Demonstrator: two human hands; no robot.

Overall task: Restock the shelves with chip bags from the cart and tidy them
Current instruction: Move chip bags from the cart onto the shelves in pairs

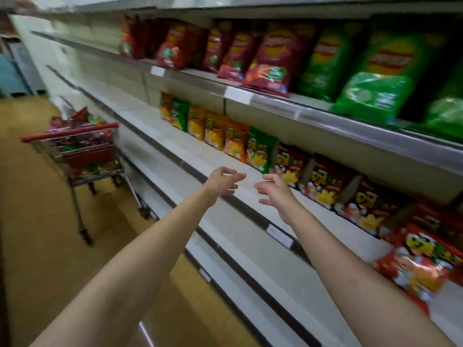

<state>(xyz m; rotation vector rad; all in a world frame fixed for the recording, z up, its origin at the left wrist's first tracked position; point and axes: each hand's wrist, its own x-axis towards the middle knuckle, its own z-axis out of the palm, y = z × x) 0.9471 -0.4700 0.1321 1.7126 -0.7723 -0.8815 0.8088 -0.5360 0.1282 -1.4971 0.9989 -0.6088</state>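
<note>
Metal shelf (pixel 225 176): your left hand (pixel 221 182) and right hand (pixel 274 194) hover empty, fingers loosely spread; glossy crinkled chip bags (pixel 260 150) beside them.

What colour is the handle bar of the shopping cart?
Red. The cart handle shows plainly in the head view, at left in the aisle.

Dim, motion-blurred, wide-angle edge distortion
</note>
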